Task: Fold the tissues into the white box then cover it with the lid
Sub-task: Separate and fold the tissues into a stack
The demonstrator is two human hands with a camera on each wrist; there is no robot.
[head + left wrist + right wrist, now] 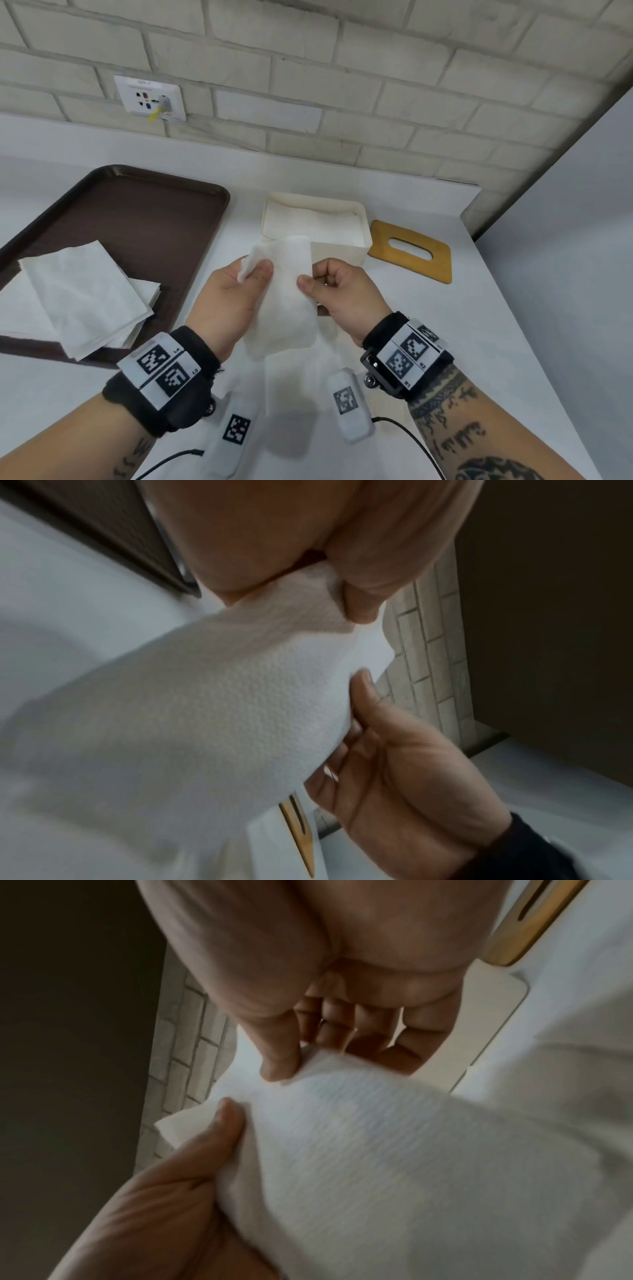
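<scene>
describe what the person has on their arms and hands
Both hands, left hand and right hand, are bare. Each wrist wears a black band carrying white tags with black square codes. Black cables trail below. Dark tattoos mark the forearms.

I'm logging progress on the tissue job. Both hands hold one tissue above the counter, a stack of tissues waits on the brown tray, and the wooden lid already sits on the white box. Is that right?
Not quite: the wooden lid is not on the white box. The head view shows it lying flat on the counter to the box's right, with the box open. The rest holds: left hand and right hand hold one tissue, and a stack of tissues waits on the brown tray.
</scene>
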